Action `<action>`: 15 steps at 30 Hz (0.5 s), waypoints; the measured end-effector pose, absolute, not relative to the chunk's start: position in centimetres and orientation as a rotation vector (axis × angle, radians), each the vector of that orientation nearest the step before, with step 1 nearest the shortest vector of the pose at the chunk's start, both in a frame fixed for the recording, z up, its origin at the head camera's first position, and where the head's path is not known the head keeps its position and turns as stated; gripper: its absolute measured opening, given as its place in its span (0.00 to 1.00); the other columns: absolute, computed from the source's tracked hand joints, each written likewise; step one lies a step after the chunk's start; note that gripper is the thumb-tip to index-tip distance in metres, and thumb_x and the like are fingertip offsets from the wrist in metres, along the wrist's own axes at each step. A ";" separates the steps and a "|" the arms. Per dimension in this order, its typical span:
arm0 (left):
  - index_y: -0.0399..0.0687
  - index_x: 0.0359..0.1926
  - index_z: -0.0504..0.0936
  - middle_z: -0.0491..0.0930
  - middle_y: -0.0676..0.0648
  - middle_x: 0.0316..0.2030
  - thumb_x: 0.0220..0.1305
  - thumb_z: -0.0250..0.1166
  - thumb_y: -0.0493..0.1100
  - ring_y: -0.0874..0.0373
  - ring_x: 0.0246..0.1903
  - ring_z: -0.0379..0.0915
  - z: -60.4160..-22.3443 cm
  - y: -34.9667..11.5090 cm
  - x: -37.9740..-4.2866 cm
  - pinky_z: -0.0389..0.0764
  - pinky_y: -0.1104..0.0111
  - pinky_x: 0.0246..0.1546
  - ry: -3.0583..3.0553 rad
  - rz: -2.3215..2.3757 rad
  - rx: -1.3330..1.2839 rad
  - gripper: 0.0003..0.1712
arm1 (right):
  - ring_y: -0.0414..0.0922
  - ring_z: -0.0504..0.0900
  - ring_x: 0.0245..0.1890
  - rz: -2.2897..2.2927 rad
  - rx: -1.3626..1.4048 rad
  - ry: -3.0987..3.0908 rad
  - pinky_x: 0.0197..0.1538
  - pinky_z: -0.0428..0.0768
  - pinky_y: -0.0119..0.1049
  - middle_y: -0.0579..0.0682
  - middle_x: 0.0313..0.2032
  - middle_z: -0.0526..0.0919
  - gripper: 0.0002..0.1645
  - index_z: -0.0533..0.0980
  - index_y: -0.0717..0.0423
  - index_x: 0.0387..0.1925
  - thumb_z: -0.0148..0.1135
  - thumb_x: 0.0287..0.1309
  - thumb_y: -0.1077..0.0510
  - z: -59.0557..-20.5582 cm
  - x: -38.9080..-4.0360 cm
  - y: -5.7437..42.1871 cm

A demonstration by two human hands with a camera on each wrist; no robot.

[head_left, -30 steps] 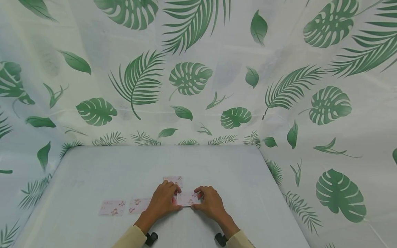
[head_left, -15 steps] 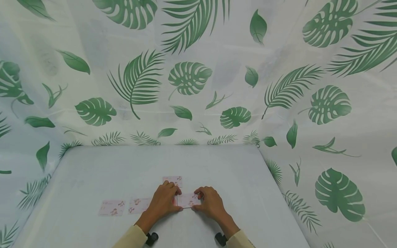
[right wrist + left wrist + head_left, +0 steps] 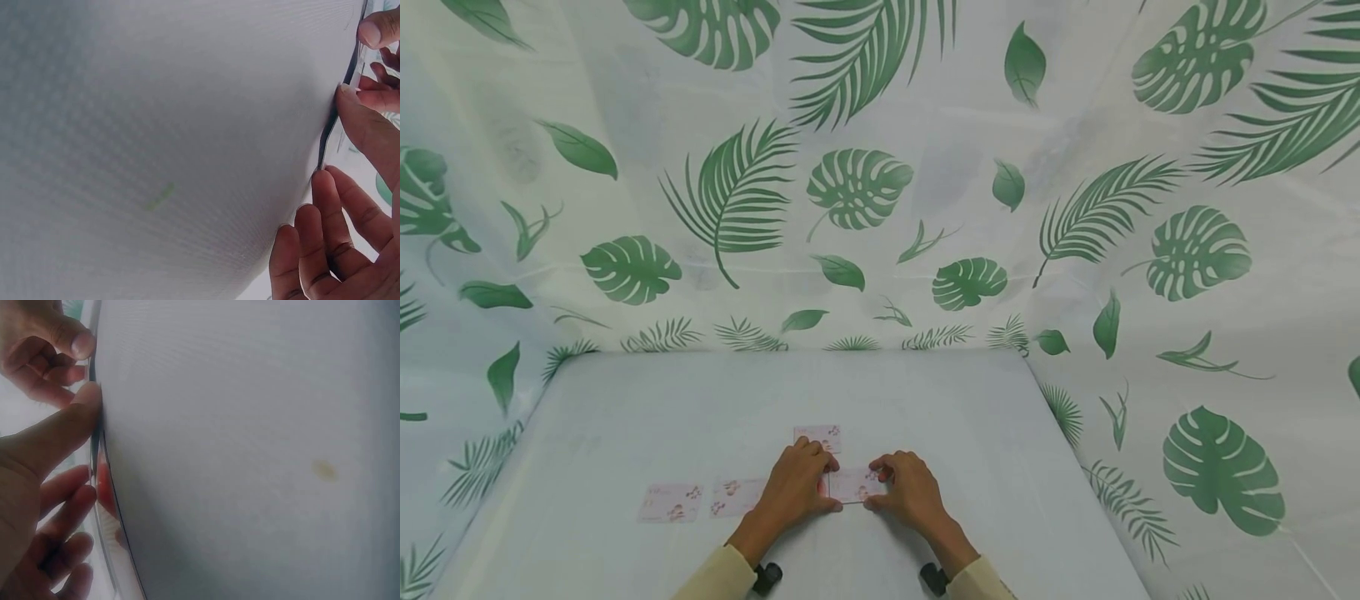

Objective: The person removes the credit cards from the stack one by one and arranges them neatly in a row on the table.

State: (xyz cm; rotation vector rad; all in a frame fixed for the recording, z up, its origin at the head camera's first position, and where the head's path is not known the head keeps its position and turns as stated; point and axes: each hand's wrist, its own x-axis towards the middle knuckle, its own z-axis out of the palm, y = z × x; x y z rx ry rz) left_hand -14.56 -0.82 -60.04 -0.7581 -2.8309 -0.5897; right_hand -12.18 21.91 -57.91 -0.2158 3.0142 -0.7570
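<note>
A pale pink printed card (image 3: pixel 853 483) lies between my two hands near the middle of the white table. My left hand (image 3: pixel 797 479) pinches its left side, thumb at the near corner and fingers at the far one. The right side is gripped the same way by my right hand (image 3: pixel 910 492). Seen from the wrists, the card is edge-on and low over the table, a thin dark edge (image 3: pixel 326 134) showing near the thumbs. Just beyond the left fingers lies another pink card (image 3: pixel 818 436), partly covered by that hand.
Two more pink cards rest to the left: one card (image 3: pixel 670 503) farther out, another card (image 3: pixel 734 497) partly behind the left wrist. The white table (image 3: pixel 1000 517) meets a leaf-printed curtain (image 3: pixel 880 292) at the back, with similar sheeting at both sides.
The near edge of the held card has come very slightly toward the person since the earliest frame. Both hands stay almost still, and the other cards have not moved.
</note>
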 end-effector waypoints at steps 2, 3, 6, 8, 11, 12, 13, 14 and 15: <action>0.56 0.41 0.89 0.80 0.57 0.35 0.36 0.89 0.64 0.60 0.38 0.68 -60.1 -0.9 -14.6 0.74 0.64 0.42 -2.817 -0.579 -0.763 0.32 | 0.35 0.70 0.34 -0.763 -0.214 3.013 0.37 0.69 0.32 0.39 0.31 0.80 0.30 0.88 0.46 0.47 0.90 0.37 0.50 -57.9 -12.2 21.9; 0.56 0.41 0.89 0.80 0.57 0.35 0.35 0.89 0.64 0.60 0.37 0.68 -60.2 -0.9 -14.6 0.74 0.64 0.42 -2.809 -0.574 -0.766 0.32 | 0.35 0.70 0.34 -0.769 -0.211 3.012 0.37 0.69 0.32 0.39 0.31 0.80 0.30 0.88 0.46 0.47 0.90 0.37 0.50 -57.9 -12.2 21.9; 0.55 0.41 0.89 0.80 0.57 0.35 0.35 0.89 0.64 0.60 0.37 0.69 -60.3 -0.9 -14.6 0.74 0.64 0.41 -2.801 -0.568 -0.768 0.33 | 0.35 0.70 0.34 -0.779 -0.218 3.017 0.37 0.70 0.31 0.39 0.32 0.81 0.31 0.87 0.46 0.46 0.90 0.36 0.49 -58.1 -12.2 22.0; 0.55 0.41 0.89 0.80 0.56 0.35 0.35 0.88 0.64 0.60 0.37 0.68 -60.3 -0.9 -14.6 0.74 0.64 0.41 -2.802 -0.570 -0.768 0.33 | 0.35 0.69 0.34 -0.777 -0.224 3.019 0.37 0.70 0.31 0.39 0.32 0.81 0.31 0.87 0.46 0.47 0.90 0.37 0.48 -58.2 -12.2 22.0; 0.55 0.42 0.88 0.80 0.56 0.35 0.36 0.88 0.65 0.60 0.38 0.68 -60.2 -1.0 -14.6 0.74 0.63 0.42 -2.808 -0.574 -0.766 0.34 | 0.34 0.69 0.34 -0.774 -0.236 3.028 0.37 0.69 0.31 0.39 0.32 0.81 0.32 0.86 0.46 0.47 0.90 0.38 0.46 -58.2 -12.3 22.0; 0.55 0.42 0.88 0.81 0.56 0.36 0.36 0.88 0.65 0.60 0.38 0.68 -60.1 -1.0 -14.6 0.74 0.63 0.42 -2.809 -0.576 -0.766 0.34 | 0.34 0.70 0.34 -0.775 -0.240 3.033 0.37 0.69 0.31 0.39 0.33 0.81 0.32 0.86 0.47 0.47 0.89 0.38 0.45 -58.3 -12.3 22.0; 0.55 0.42 0.88 0.81 0.56 0.36 0.36 0.88 0.65 0.59 0.38 0.69 -60.0 -1.0 -14.6 0.74 0.63 0.43 -2.811 -0.580 -0.765 0.34 | 0.34 0.70 0.34 -0.781 -0.238 3.036 0.37 0.69 0.31 0.40 0.33 0.80 0.32 0.86 0.47 0.47 0.89 0.38 0.45 -58.2 -12.3 22.0; 0.55 0.43 0.88 0.81 0.56 0.36 0.36 0.88 0.65 0.59 0.38 0.69 -59.9 -1.1 -14.6 0.74 0.62 0.43 -2.811 -0.584 -0.764 0.34 | 0.35 0.70 0.34 -0.781 -0.238 3.042 0.37 0.69 0.31 0.40 0.33 0.80 0.32 0.86 0.47 0.48 0.89 0.39 0.45 -58.2 -12.4 21.9; 0.55 0.43 0.88 0.81 0.56 0.36 0.36 0.88 0.66 0.59 0.39 0.69 -59.8 -1.1 -14.6 0.74 0.62 0.43 -2.810 -0.589 -0.763 0.34 | 0.35 0.70 0.34 -0.782 -0.237 3.047 0.37 0.69 0.31 0.40 0.33 0.80 0.32 0.86 0.47 0.48 0.89 0.39 0.44 -58.2 -12.5 21.9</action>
